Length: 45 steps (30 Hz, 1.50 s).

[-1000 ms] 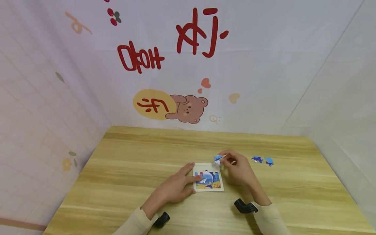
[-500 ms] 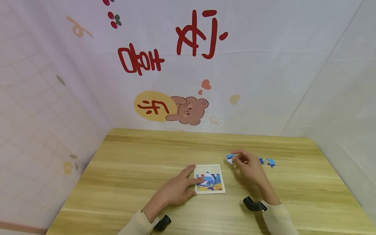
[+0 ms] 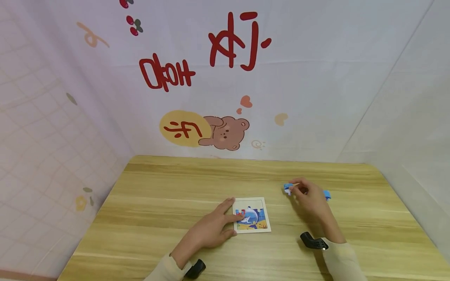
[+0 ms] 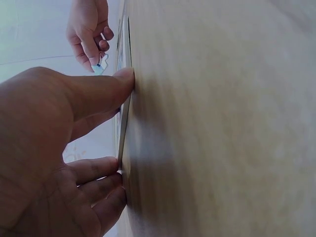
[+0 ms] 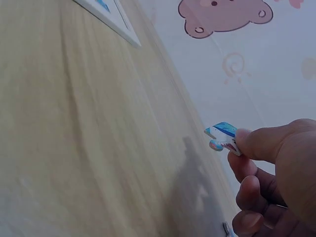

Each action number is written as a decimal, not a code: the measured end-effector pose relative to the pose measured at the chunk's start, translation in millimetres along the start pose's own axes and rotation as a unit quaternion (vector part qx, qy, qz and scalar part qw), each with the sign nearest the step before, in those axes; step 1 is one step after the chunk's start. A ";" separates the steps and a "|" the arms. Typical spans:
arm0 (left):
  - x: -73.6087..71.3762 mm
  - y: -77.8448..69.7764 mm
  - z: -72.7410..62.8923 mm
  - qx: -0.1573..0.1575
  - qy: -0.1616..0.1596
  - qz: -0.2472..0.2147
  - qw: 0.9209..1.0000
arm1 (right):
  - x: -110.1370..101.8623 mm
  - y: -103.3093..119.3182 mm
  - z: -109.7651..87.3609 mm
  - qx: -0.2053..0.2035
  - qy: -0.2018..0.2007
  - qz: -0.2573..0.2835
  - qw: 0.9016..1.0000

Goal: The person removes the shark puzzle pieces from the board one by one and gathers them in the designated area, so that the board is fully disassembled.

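Note:
A small puzzle board (image 3: 268,222) with a white rim lies on the table, partly filled with a blue sea-animal picture. My left hand (image 3: 212,228) rests at its left side, fingers extended. One finger lies across the picture, while the thumb and another finger touch near the left corners. My right hand (image 3: 313,197) pinches a puzzle piece (image 3: 288,189) between thumb and fingers, up and to the right of the board. In the right wrist view the puzzle piece (image 5: 224,134) shows blue and white, held above the tabletop with its shadow below.
Just right of the right hand another blue puzzle piece (image 3: 327,194) shows on the wooden table (image 3: 168,187). The hand hides whatever lies directly behind it. A printed cloth wall (image 3: 309,97) rises behind the table, with further pale walls at both sides.
My right hand has moved right with the pinched puzzle piece, away from the board and over toward the loose pieces, covering one of them. The left hand has stayed at the board.

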<state>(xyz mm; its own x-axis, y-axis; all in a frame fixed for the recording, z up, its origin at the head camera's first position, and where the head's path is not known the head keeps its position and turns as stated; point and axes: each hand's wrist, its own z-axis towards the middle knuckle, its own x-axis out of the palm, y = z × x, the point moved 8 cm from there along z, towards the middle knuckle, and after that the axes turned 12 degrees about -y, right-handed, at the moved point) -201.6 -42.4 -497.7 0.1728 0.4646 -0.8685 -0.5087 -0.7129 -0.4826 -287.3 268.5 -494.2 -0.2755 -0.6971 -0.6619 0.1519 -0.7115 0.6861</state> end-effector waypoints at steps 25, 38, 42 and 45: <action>3.2 2.7 0.0 -0.003 -0.004 -0.002 1.000 | -14.0 -14.3 11.4 -0.061 -0.008 -0.146 0.987; 2.1 4.1 -6.5 -0.003 -0.009 0.003 1.000 | -15.3 -9.5 -3.6 -0.061 -0.016 -0.148 0.987; 2.4 3.4 -5.5 0.001 -0.013 0.000 1.000 | -18.7 -8.8 -4.8 -0.063 -0.019 -0.151 0.986; 1.9 4.4 -3.9 0.006 -0.013 0.003 1.000 | -20.2 -7.3 -4.4 -0.068 -0.025 -0.151 0.986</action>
<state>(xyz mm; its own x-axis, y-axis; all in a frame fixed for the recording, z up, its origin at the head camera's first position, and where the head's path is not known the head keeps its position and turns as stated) -200.3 -46.7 -502.0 0.1486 0.4734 -0.8682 -0.5195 -0.7097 -0.4759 -278.6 287.4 -487.1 -0.3727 -0.4484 -0.8124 0.1801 -0.8938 0.4107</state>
